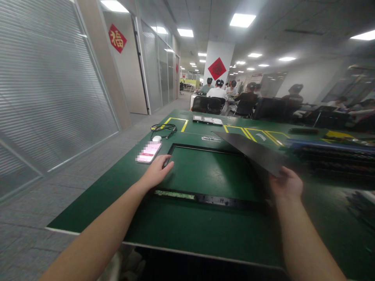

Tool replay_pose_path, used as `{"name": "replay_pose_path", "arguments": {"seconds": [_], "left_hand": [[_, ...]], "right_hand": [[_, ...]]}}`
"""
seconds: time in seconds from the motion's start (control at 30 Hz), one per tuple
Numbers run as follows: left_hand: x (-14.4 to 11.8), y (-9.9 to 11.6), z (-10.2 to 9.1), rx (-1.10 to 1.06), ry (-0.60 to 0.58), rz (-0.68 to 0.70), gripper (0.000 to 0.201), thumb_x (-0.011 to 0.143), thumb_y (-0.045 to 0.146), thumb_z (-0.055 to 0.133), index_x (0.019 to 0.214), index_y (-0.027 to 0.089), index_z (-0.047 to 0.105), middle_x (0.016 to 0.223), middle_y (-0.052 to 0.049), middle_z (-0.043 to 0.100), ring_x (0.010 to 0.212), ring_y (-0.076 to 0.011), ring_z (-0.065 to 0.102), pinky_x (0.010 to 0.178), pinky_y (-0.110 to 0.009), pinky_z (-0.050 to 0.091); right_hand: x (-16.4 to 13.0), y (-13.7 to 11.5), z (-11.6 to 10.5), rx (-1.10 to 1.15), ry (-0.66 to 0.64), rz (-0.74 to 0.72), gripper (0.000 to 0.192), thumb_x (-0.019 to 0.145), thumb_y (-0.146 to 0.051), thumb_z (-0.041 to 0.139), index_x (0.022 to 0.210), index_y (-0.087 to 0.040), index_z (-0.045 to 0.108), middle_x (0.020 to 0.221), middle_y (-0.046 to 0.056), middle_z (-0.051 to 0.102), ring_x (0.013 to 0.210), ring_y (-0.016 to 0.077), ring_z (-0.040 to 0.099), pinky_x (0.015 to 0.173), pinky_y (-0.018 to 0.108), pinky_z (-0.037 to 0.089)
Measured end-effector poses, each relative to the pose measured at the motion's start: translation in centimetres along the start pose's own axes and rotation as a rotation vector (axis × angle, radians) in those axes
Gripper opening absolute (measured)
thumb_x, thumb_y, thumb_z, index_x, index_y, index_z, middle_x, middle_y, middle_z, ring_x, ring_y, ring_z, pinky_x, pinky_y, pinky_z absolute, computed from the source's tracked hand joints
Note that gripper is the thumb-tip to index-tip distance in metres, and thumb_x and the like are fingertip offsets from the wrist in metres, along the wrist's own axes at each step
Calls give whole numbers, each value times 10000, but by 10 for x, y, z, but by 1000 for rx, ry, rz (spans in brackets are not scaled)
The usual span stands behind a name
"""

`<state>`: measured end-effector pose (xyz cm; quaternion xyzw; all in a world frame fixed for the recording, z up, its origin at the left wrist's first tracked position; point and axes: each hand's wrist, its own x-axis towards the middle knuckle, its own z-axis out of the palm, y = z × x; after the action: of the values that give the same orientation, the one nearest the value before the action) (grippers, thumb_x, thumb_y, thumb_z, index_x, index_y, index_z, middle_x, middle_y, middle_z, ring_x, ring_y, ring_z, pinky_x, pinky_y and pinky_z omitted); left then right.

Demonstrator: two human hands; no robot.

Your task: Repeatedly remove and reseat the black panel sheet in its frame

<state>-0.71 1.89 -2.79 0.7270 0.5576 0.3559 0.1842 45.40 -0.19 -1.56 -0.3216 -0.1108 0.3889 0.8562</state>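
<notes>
A thin black rectangular frame lies flat on the green table, with a strip of circuit board along its near edge. My left hand rests on the frame's left edge, fingers together and pointing right. My right hand grips the near corner of a large dark panel, which is lifted and tilted above the frame's right side.
A phone with a lit pink screen lies left of the frame, with a white mouse and a black cable behind it. Trays and yellow floor-tape boxes mark the far table. Stacked dark parts sit right. Several seated people work beyond.
</notes>
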Motion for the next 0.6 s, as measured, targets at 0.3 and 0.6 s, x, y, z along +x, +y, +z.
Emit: {"name": "replay_pose_path", "arguments": {"seconds": [0.3,0.6], "left_hand": [[4,8,2,-745,138,-354,499,944,539,520,1281,184,620,1325,-178,713,1202,-289,692,1075,-463,490],[0,27,-23,-1243,44,-486,523,999,516,427,1230,95,634,1177,-242,758,1068,-300,753,990,-447,557]], "right_hand": [[-13,-4,5,-14,-86,38,295,729,-56,547,966,-199,651,897,15,722,835,180,721,745,315,646],[-18,-7,6,-55,-105,157,352,704,-160,531,1011,-198,699,919,61,736,892,254,728,856,486,626]]}}
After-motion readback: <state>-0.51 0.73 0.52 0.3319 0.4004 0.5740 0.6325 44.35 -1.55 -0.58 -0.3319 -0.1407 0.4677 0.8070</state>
